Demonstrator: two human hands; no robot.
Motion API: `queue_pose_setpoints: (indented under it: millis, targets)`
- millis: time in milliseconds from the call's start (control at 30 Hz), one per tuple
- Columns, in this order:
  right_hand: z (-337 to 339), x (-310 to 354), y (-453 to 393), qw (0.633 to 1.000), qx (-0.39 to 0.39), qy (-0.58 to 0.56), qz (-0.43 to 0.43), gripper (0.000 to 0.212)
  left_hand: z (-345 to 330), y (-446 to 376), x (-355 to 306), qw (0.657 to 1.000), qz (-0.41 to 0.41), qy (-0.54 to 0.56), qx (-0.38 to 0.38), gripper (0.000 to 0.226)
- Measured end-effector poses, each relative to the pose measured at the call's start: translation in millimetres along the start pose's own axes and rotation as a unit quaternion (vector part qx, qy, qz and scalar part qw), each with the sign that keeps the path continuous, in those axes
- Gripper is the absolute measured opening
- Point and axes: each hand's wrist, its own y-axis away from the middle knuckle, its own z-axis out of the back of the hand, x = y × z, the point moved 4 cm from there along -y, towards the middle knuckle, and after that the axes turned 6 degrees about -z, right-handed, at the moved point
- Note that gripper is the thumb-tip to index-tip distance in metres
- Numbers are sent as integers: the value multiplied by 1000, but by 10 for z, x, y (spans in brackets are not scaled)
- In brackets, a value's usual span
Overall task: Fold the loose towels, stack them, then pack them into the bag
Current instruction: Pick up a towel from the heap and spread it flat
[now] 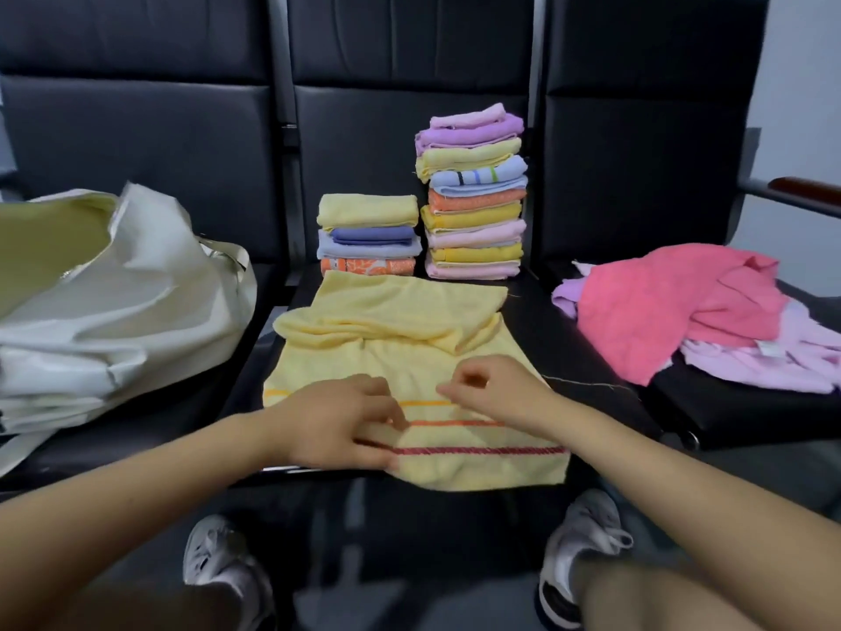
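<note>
Yellow towel (400, 357): spread on middle seat (569, 321), far part rumpled, near edge overhanging seat front. Left hand (341, 421) pinches its striped hem; right hand (491, 389) pinches cloth just beside. Two folded stacks (475, 198) at the towel's far edge. Bag (136, 289) open, left seat. Loose towels (691, 316), right seat.

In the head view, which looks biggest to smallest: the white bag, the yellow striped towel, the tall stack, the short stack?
1. White bag, though nearness inflates it.
2. Yellow striped towel, similar in spread.
3. Tall stack.
4. Short stack.
</note>
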Motion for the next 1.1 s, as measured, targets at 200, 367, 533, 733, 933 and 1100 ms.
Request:
queue_pose_setpoints:
  millis: [200,367,533,733,933,1100]
  targets:
    - [-261,-43,200,959,-11,249,133,45,44,87,329,995,45,77,-49,16]
    - [-208,22,57,996,1,36,77,10,222,-14,284,953,125,218,-170,16]
    - [29,85,-196,987,-37,-148,-55,13,320,-221,411,931,177,242,-210,21]
    - [76,-82,-395,966,-144,210,-48,20,132,-340,711,972,178,-87,-125,31]
    - [-199,138,-294,961,-63,270,-12,50,86,-226,744,984,102,-48,-137,53]
    - [-211,114,-269,967,-72,246,-6,27,84,-143,783,978,99,-55,-176,40]
